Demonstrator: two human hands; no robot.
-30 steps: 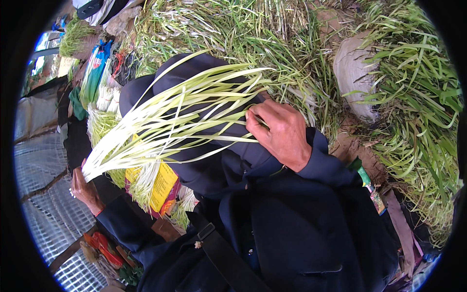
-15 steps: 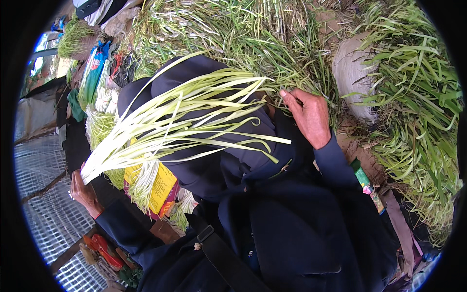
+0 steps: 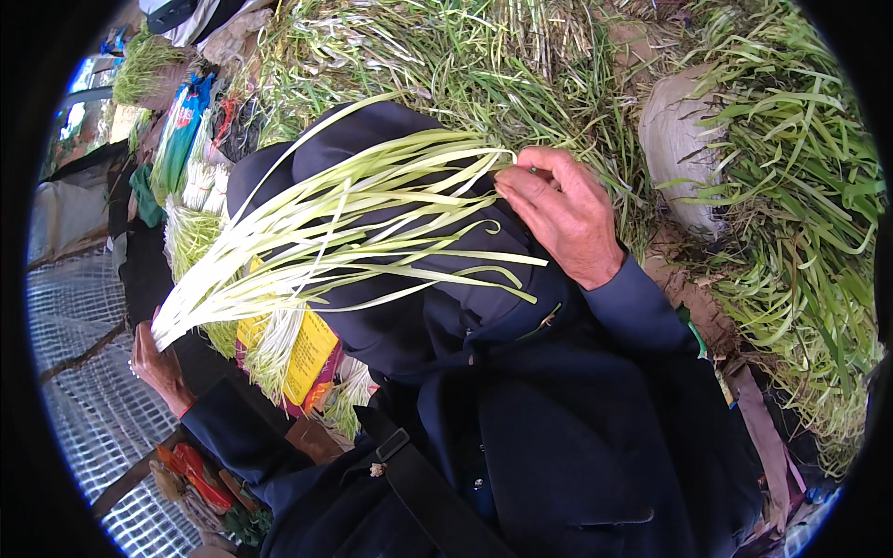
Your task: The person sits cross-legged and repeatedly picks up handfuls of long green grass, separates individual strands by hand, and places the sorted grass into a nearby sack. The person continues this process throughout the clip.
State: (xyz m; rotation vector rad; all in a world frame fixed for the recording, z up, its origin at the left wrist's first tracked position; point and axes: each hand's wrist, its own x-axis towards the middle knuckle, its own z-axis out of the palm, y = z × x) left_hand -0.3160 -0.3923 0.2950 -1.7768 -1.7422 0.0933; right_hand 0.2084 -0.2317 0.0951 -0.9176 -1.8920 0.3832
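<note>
A loose bunch of garlic chives (image 3: 307,223) fans out across my dark-trousered knees, white at the base and pale yellow-green toward the tips. At the far left, my left hand (image 3: 158,365) is closed around the white base ends. My right hand (image 3: 567,209) is at the upper right tips of the bunch, thumb and fingers pinched together on leaf ends. The exact leaves between those fingers are partly hidden. Several lower leaf tips hang free below the right hand, one of them curled.
Cut green leaves and stalks (image 3: 446,65) cover the ground ahead. To the right, more long green leaves (image 3: 791,186) are heaped beside a pale sack (image 3: 679,149). Tied bundles of pale chives (image 3: 197,242) and a yellow printed bag (image 3: 312,358) lie on my left, near a translucent mesh sheet (image 3: 74,307).
My right hand has moved left from beyond the leaf tips and closed on them. The left hand and the bunch have barely moved.
</note>
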